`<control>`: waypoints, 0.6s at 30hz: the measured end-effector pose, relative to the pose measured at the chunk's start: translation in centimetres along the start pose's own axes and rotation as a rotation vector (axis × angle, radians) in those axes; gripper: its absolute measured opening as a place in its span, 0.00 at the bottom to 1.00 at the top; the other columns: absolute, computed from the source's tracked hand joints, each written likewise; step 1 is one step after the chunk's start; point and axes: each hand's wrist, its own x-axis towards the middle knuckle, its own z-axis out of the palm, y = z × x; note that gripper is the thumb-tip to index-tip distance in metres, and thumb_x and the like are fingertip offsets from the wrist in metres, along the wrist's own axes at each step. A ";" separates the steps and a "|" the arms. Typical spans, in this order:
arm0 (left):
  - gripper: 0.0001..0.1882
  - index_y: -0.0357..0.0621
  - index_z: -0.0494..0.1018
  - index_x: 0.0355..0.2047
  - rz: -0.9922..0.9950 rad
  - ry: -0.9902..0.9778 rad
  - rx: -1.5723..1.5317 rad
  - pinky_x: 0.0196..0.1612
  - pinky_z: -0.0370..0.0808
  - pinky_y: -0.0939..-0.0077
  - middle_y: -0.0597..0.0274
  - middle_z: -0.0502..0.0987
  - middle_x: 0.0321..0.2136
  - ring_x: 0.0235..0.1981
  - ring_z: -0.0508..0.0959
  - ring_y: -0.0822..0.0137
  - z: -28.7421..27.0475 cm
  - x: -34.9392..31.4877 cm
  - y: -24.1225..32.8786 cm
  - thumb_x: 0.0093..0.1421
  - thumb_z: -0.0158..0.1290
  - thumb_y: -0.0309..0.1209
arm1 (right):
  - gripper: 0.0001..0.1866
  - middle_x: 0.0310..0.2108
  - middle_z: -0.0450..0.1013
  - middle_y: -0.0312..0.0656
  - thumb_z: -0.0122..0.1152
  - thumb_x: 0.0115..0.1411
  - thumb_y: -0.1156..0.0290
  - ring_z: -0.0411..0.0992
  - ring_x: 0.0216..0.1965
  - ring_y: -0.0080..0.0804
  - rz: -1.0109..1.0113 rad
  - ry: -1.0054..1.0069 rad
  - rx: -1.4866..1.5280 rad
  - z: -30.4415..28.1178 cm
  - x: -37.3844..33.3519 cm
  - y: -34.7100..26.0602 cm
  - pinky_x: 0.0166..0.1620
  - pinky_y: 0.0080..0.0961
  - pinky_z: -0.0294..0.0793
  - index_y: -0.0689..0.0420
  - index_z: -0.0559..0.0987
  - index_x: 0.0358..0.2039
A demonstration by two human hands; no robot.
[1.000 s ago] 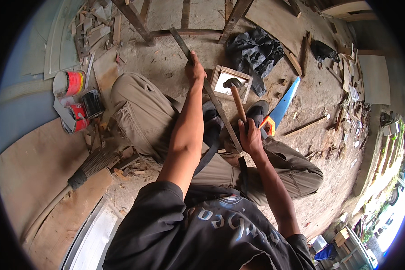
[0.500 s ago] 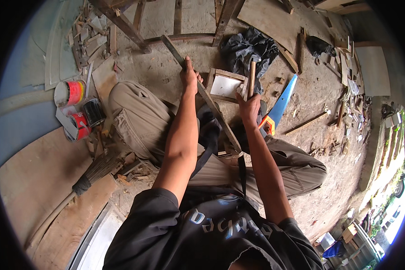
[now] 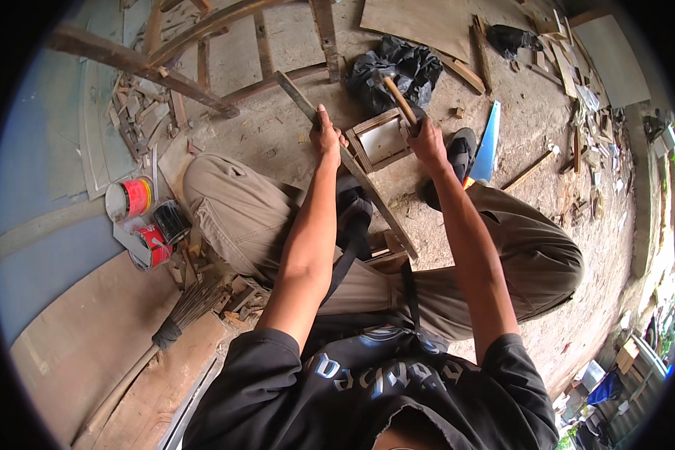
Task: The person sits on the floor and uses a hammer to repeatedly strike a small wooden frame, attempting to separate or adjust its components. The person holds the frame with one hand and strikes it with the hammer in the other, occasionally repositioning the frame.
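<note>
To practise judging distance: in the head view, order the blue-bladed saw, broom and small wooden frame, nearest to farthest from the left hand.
1. Small wooden frame: just right of the left hand.
2. Blue-bladed saw: beyond the right hand.
3. Broom: lower left.

Holding both arms (image 3: 312,229) out front, gripping with the left hand (image 3: 327,141), clenching the right hand (image 3: 427,142) level to its right!

A rough woodworking workshop: wood offcuts (image 3: 144,120) heap far left, tins (image 3: 136,196) sit left, and a hammer (image 3: 399,99) and blue handsaw (image 3: 487,146) show right of centre.
</note>
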 end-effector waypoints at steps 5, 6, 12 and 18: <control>0.33 0.39 0.68 0.36 0.073 -0.045 0.046 0.13 0.63 0.75 0.68 0.58 0.12 0.09 0.60 0.73 1.6 -0.1 -1.2 0.57 0.50 0.63 | 0.15 0.28 0.74 0.62 0.57 0.52 0.72 0.73 0.34 0.62 -0.203 -0.157 -0.124 -1.8 2.7 2.3 0.38 0.51 0.73 0.63 0.67 0.39; 0.33 0.39 0.68 0.34 0.088 -0.055 0.046 0.13 0.63 0.75 0.68 0.58 0.12 0.09 0.60 0.73 1.8 -0.1 -1.4 0.58 0.50 0.63 | 0.15 0.28 0.74 0.62 0.56 0.53 0.72 0.73 0.34 0.63 -0.194 -0.185 -0.136 -1.9 2.8 2.4 0.38 0.51 0.73 0.63 0.66 0.39; 0.32 0.40 0.66 0.26 0.214 0.063 0.147 0.15 0.65 0.72 0.66 0.61 0.14 0.11 0.63 0.71 1.0 -0.1 -4.3 0.61 0.46 0.62 | 0.16 0.30 0.74 0.61 0.59 0.57 0.66 0.74 0.34 0.60 -0.173 -0.114 -0.069 -1.3 1.0 1.4 0.38 0.50 0.72 0.64 0.66 0.36; 0.42 0.25 0.67 0.51 0.428 0.138 0.536 0.53 0.69 0.58 0.31 0.72 0.48 0.51 0.73 0.41 1.8 -0.5 -5.2 0.63 0.39 0.61 | 0.16 0.29 0.67 0.54 0.58 0.60 0.64 0.69 0.32 0.57 -0.336 0.153 -0.034 -1.7 -2.4 0.8 0.35 0.45 0.71 0.63 0.66 0.34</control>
